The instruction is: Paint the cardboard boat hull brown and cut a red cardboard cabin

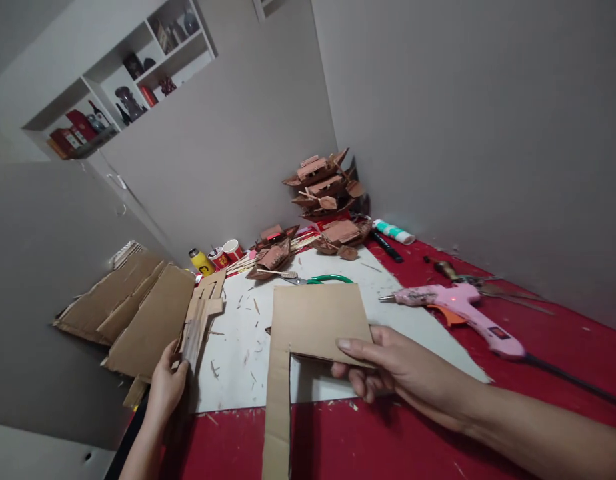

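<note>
An L-shaped piece of cardboard is in my right hand, pinched by its right edge with the thumb on top and the fingers beneath. Its long narrow leg runs down toward me past the table's front edge. My left hand is at the table's left side, thumb and fingers closed around the near end of a see-through strip that looks like a clear ruler. Narrow cardboard strips lie under and beyond it. Large cardboard sheets lean just left of this hand.
A white sheet with scraps covers part of the red table. Green-handled scissors lie behind the cardboard. A pink glue gun rests at right. Small model boats, paper cups and a yellow bottle stand along the wall.
</note>
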Demonstrator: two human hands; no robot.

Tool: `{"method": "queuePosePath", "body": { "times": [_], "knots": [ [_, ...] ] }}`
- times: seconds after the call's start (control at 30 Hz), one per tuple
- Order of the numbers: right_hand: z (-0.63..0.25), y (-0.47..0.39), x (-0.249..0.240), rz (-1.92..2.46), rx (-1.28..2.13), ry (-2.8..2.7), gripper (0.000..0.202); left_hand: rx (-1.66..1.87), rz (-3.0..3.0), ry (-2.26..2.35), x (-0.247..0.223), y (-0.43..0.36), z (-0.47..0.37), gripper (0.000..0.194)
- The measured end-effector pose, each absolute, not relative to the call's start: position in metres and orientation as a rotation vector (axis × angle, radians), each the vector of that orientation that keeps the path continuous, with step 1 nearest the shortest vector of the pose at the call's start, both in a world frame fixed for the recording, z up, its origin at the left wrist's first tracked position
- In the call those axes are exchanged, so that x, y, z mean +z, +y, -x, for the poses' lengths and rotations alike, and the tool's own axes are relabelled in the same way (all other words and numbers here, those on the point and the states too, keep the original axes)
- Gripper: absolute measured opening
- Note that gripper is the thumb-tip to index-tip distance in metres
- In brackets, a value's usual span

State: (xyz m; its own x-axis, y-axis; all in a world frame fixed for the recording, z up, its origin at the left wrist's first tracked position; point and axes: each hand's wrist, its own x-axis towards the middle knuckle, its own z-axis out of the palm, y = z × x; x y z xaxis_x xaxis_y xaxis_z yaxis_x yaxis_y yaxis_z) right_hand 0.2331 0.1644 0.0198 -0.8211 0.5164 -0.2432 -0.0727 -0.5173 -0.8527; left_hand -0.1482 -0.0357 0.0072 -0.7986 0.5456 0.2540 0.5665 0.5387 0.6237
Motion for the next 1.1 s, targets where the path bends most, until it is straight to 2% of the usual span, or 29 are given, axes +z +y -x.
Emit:
{"method": "queuePosePath", "body": {
  "times": [0.27,0.5,0.8,1.1],
  "knots": [
    [-0.233,0.164,0.021,0.746,2.321,-1.293,0.036,-0.755,1.095,-2.873,0.021,-0.056,0.151,0.038],
    [-0.236,0.161,0.024,0.773,2.281,-1.337,0.037,-0.355,1.116,-2.858,0.035,-0.002,0.147,0.035],
    [-0.236,0.165,0.024,0.881,2.218,-1.390,0.041,-0.116,1.070,-2.876,0.029,0.116,0.180,0.036],
    [-0.237,0.173,0.025,0.901,2.145,-1.431,0.048,0.130,1.096,-2.937,0.045,0.147,0.222,0.036]
  ]
}}
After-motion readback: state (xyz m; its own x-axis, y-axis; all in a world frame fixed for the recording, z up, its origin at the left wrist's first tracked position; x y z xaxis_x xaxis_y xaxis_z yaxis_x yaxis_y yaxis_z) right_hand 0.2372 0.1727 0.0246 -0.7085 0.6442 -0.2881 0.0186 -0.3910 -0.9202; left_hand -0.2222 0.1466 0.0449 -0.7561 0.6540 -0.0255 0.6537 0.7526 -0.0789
